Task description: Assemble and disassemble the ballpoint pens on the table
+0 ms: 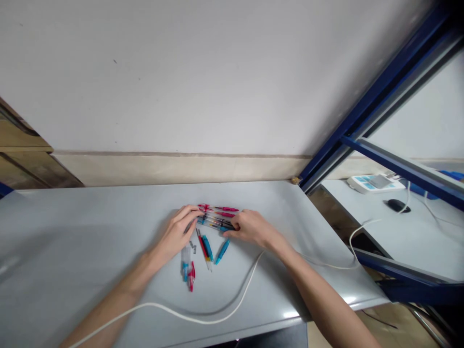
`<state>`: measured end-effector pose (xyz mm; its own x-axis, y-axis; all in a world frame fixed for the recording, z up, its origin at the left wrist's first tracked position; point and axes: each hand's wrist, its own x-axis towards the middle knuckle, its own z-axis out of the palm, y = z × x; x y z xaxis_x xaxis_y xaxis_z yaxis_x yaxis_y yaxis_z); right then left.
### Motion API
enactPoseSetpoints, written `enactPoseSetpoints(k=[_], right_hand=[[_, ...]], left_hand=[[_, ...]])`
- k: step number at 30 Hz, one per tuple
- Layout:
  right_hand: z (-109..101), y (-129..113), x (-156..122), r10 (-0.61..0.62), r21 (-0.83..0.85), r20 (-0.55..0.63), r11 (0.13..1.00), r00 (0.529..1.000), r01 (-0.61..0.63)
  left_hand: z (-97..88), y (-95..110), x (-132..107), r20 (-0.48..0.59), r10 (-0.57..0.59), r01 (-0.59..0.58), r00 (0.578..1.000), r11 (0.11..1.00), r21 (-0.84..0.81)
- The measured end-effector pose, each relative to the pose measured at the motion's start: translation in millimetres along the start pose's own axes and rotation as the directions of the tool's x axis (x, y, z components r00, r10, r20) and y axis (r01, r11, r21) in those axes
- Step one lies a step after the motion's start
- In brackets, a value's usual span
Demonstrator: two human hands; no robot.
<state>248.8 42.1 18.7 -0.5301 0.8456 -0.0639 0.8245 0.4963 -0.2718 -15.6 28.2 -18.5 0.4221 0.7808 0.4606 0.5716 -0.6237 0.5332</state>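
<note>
"Bracketing the row of pens point(217, 217) from both ends, are they, those two hands?"

"Yes. The left hand point(177, 234) is loose, with its fingers spread and bent and only the tips on the row's left end. The right hand point(252, 227) is curled over the right end with its knuckles up. Its thumb is hidden, so I cannot tell whether it pinches or just presses."

"Why hold the row that way?"

"My guess is that round plastic barrels roll on a smooth top, and a touch at each end holds them side by side and level."

"Where does the row lie?"

"Flat on the grey table point(72, 251), running parallel to the wall behind it. The pens are slim, with clear barrels and red, pink or blue caps and grips."

"And nearer the person than the row?"

"There are loose pens point(206, 247) lying at odd angles, one blue pen point(222, 251) slanted on its own, and a small clump of clear, blue and red pieces point(188, 271). Those are too small to make out."

"What about the cord?"

"A white rubbery cable point(232, 304) curves across the table on the person's side of the row and passes under the right wrist."

"Right of the row?"

"A blue metal frame point(362, 116), and past it a white device point(375, 182) and a dark mouse point(397, 206)."
</note>
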Motion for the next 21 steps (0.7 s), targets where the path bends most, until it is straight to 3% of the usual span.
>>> enactPoseSetpoints(k=[5,13,21], right_hand=[[5.9,0.2,0.5,0.002,-0.119,-0.026,0.993,1.000,-0.005],[9.3,-9.1,0.5,-0.052,-0.158,-0.023,0.986,0.998,0.048],[9.6,-22.3,-1.7,-0.102,-0.151,-0.037,0.984,0.994,0.095]], left_hand=[[-1.3,-0.1,1.2,0.060,-0.045,0.046,0.997,0.999,-0.019],[-0.7,-3.8,0.7,0.128,-0.015,0.010,0.992,0.999,0.040],[-6.8,6.6,2.2,-0.035,-0.021,0.023,0.999,0.998,0.062]])
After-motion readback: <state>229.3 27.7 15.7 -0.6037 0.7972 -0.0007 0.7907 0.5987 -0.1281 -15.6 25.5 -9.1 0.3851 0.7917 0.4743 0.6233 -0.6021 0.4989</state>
